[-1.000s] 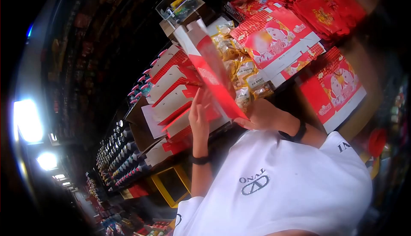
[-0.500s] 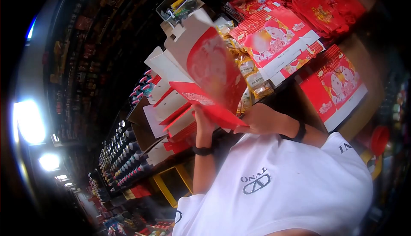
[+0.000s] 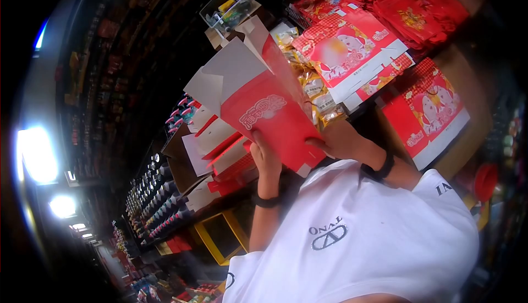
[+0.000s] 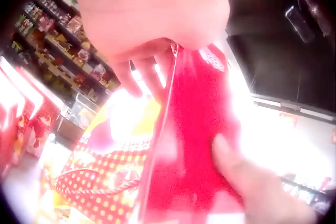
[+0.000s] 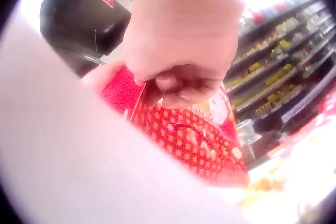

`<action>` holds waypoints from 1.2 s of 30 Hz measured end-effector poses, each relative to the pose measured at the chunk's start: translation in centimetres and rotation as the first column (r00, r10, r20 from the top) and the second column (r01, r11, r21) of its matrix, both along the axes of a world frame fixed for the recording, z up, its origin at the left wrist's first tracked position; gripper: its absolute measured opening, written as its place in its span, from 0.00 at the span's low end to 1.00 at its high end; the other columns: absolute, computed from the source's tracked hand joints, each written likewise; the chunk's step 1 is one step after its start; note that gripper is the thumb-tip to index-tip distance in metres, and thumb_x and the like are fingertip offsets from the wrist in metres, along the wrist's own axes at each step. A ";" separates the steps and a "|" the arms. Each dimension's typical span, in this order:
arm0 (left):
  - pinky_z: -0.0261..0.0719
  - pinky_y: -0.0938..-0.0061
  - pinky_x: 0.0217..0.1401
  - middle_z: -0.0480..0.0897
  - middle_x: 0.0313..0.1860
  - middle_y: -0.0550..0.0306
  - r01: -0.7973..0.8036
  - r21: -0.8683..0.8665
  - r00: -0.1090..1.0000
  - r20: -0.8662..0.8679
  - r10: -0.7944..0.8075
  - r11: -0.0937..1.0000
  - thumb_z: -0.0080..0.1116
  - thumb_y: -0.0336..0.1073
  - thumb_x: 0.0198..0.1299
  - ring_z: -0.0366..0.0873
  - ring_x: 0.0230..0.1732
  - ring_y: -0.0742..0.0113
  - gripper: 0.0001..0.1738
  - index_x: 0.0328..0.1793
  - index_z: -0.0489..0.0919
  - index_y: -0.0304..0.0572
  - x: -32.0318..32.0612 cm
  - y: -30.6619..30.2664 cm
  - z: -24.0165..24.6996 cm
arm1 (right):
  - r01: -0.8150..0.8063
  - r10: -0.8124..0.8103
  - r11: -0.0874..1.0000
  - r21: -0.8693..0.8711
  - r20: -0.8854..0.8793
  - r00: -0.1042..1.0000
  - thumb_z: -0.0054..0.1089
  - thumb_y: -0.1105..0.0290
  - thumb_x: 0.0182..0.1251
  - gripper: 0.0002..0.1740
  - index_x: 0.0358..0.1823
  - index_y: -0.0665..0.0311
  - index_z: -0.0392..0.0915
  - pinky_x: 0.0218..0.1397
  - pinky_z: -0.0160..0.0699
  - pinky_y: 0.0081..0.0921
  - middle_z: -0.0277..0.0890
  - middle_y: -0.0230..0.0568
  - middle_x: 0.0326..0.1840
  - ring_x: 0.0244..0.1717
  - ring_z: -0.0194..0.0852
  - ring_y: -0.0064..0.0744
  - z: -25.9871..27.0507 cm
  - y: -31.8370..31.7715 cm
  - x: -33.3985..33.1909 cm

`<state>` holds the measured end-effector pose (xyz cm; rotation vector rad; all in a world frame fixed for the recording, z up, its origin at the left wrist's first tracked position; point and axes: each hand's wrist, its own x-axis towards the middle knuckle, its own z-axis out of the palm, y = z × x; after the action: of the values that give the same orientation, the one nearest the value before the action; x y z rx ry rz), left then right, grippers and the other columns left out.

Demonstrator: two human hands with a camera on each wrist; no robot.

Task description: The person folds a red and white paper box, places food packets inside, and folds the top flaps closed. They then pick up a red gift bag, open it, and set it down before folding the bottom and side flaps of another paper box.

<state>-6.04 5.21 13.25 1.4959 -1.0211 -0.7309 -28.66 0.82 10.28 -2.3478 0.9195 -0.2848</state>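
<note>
The red carton is being held in the air before the chest, its pale flaps standing open toward 11 o'clock. It is seeming light and rather stiff, but the thin board is probably creasing easily, so the lower side edges are offering the safest hold. The left hand is pinching it at 6 o'clock, the right hand at 4 o'clock; each grip is closing narrowly on the board, with a thumb pressing the red face.

Counting outward, one carton is being held. Several golden packets are lying at 2 o'clock, overlapping too much for a sure count. Several pale-and-red cartons are resting at 8 o'clock, number unclear. At least two printed cartons are lying toward 2 and 3 o'clock. One clear bin is standing at 11 o'clock.
</note>
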 end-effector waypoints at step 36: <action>0.84 0.68 0.56 0.80 0.66 0.51 0.278 0.170 0.799 -0.587 -0.129 0.945 0.46 0.52 0.83 0.81 0.60 0.60 0.28 0.76 0.72 0.37 7.5 -2.8 -2.5 | -0.611 -0.882 0.374 0.698 0.471 -0.002 0.47 0.41 0.86 0.34 0.76 0.61 0.69 0.71 0.80 0.38 0.80 0.39 0.67 0.66 0.80 0.34 -9.6 -5.3 -17.3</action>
<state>1.43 2.41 10.80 1.2520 -0.6420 -1.4133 -46.00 -4.50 0.67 -0.2474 0.2987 -1.0959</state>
